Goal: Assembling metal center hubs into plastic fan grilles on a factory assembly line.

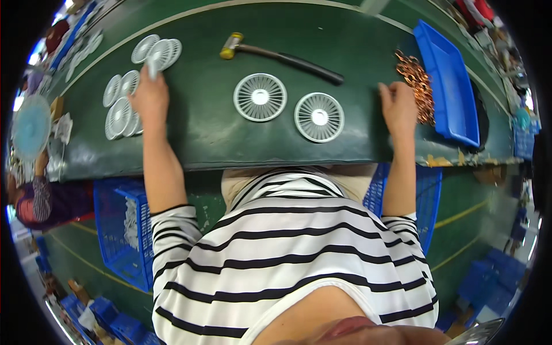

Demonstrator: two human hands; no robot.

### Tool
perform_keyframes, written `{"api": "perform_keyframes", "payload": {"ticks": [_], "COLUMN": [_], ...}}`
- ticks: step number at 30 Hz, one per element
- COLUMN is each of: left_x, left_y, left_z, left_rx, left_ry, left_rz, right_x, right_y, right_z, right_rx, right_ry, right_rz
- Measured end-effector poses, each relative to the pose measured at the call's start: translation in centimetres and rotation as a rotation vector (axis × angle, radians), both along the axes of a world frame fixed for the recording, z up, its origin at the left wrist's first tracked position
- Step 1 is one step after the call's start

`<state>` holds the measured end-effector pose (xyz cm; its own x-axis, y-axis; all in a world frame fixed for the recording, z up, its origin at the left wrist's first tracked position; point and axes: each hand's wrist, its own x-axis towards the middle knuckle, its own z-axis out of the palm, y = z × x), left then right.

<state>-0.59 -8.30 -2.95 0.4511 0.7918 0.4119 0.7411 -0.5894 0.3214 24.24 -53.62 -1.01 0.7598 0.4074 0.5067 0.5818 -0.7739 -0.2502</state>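
Observation:
My left hand (150, 96) reaches to the far-left stacks, its fingers closed at the near edge of a white round grille (159, 56). Around it lie more white round grilles (119, 115) with radial slots, some overlapping. Two single grilles lie in front of me, one left of centre (260, 97) and one slightly nearer on the right (319, 117). My right hand (399, 106) hovers just left of a heap of copper-coloured rings (418, 86). Its thumb stands apart from the bent fingers; I see nothing between them, though the palm is hidden.
A hammer (282, 57) with a yellow head and black grip lies beyond the two grilles. A blue tray (451, 86) stands right of the ring heap. Blue crates (123, 236) sit below the green table's edge. Another person (49, 201) is at the far left, beside a pale blue fan (31, 126).

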Motion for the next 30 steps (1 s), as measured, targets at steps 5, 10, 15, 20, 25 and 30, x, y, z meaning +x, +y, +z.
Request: {"api": "perform_keyframes", "payload": {"ticks": [5, 10, 15, 20, 25, 30], "left_x": [0.0, 1.9, 2.9, 3.5, 3.3, 3.4], "left_y": [-5.8, -15.0, -22.6, -25.3, -25.7, -25.6], "left_z": [4.0, 4.5, 4.9, 5.1, 5.6, 5.0], "left_rx": [-0.001, -0.216, -0.919, -1.216, -1.074, -0.865], "left_ry": [-0.268, -0.859, -0.928, -0.881, -0.748, -0.631], "left_rz": [-0.02, -0.492, -0.726, -0.784, -0.839, -0.895], "right_x": [-1.6, -4.5, -8.7, -10.9, -11.6, -11.5], "right_y": [0.4, 1.5, 3.7, 6.0, 7.0, 6.8], "right_z": [0.9, 2.5, 4.9, 5.4, 5.3, 5.6], "right_rx": [0.047, 0.413, 0.44, 0.435, 0.284, 0.119], "right_ry": [0.055, -0.044, -0.234, -0.261, -0.151, -0.039], "right_rz": [0.118, 0.358, 0.58, 0.797, 0.765, 0.779]}}
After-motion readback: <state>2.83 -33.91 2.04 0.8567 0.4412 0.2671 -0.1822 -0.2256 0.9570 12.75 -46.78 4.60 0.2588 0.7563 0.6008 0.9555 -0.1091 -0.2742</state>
